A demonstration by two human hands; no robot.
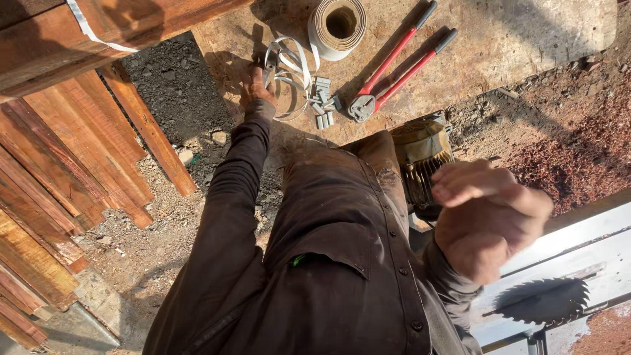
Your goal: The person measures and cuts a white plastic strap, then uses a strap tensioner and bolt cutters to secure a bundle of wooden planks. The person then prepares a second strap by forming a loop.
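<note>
Right hand (490,217) curls loosely, empty; left hand (257,89) grips white strapping (292,69) beside one roll (337,26), one red-handled tool (394,66).

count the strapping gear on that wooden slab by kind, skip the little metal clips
roll of strap: 1
red-handled strapping tool: 1
loose tangle of white strap, at the left hand: 1
total: 3

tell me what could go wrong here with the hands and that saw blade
The right hand hangs close above the exposed saw blade; a slip could bring it onto the teeth. The left hand reaches among loose strapping, whose thin edges might cut or snag fingers, beside scattered metal clips.
</note>
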